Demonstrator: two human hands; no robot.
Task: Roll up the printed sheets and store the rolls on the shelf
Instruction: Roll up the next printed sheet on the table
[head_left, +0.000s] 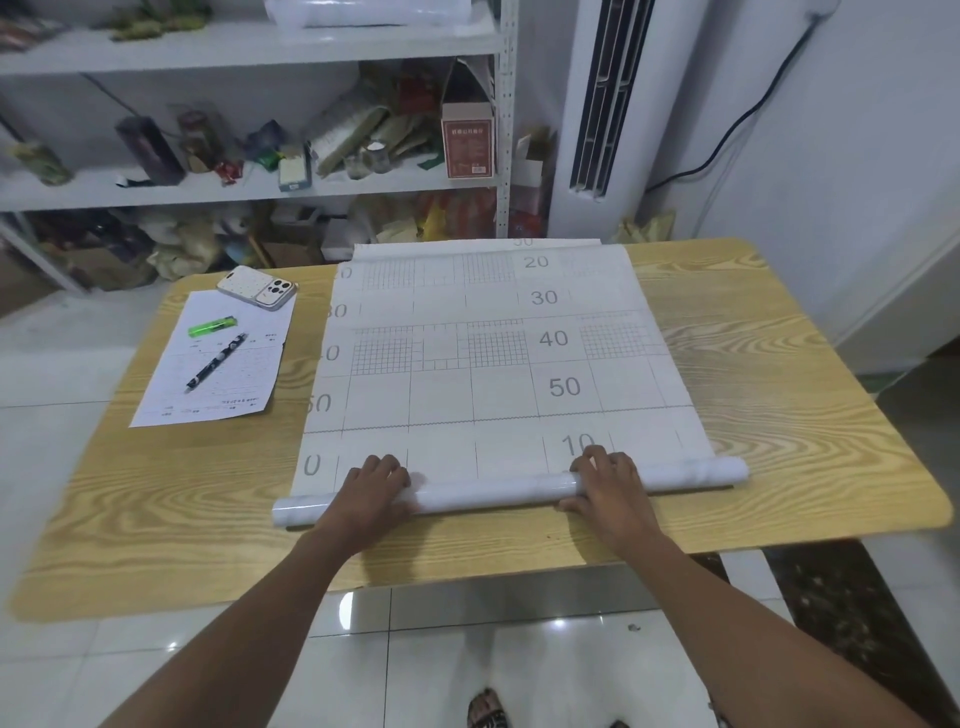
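a narrow roll (493, 491) was formed at the near edge of the printed sheet (493, 353) on the counter (779, 415). it was gripped by the left hand (371, 491) and right hand (608, 488), set well apart. most rolling, and storage on the shelf (249, 192), was judged outstanding.

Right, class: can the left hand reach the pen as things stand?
Probably yes: the pen lies uncovered on the paper, nothing between it and the left hand, which must first release the roll.
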